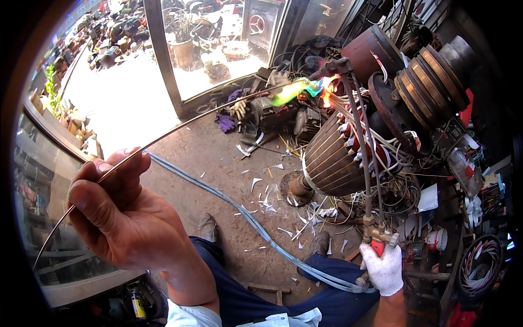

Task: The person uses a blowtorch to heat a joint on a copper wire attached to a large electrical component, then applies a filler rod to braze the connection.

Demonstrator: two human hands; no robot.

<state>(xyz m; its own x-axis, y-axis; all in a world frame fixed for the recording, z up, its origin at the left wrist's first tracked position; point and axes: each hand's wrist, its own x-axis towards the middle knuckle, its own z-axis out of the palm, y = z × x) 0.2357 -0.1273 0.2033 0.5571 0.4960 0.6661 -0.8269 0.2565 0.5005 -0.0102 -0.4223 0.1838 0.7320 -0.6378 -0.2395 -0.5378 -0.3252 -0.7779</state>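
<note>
- Pinched between the thumb and fingers of our bare left hand (122,218) is a thin metal rod (190,121), its far end reaching the flame (327,92).
- Our white-gloved right hand (383,271) wraps around the red handle of a gas torch (376,235), at lower right.
- Green and orange, the flame burns at the torch's head, by the bundled white lead wires (355,119) of a wound rotor (335,155).
- That rotor leans right of centre, copper-coloured slip rings (427,82) at its upper end.
- Across the concrete floor (218,158) before us runs blue twin hose (239,208).
</note>
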